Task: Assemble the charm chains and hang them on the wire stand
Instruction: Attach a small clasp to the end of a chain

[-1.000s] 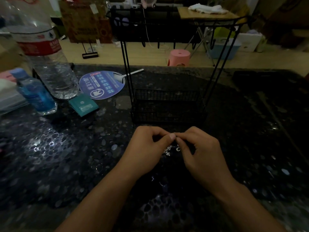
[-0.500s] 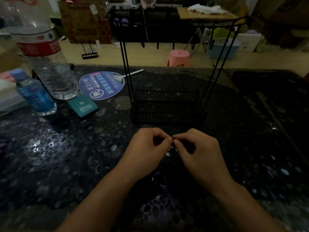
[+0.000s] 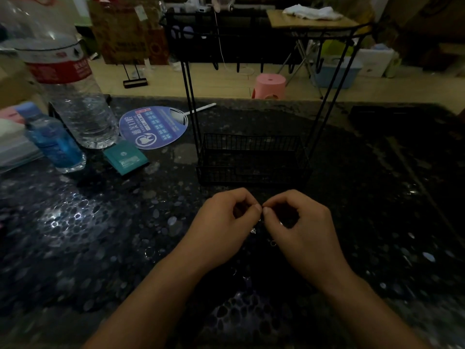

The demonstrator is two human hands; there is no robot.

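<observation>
My left hand (image 3: 224, 220) and my right hand (image 3: 299, 227) meet fingertip to fingertip just in front of the black wire stand (image 3: 251, 157). Between them they pinch a small silver charm chain (image 3: 254, 229), whose charm dangles below the thumbs. A few small silver rings (image 3: 273, 243) lie on the dark tabletop under my right hand. The stand has a mesh basket at its base, thin uprights and a top rail with hooks; nothing hangs on the hooks that I can make out.
At the left stand a large clear water bottle (image 3: 73, 96), a small blue bottle (image 3: 54, 142), a teal packet (image 3: 125, 157) and a round blue fan (image 3: 153, 127). The dark speckled tabletop (image 3: 75, 222) runs to a far edge, with a pink stool (image 3: 270, 85) beyond.
Both hands have dipped slightly toward me and kept their fingertips together; the charm now hangs a little lower between them. Nothing else moved.
</observation>
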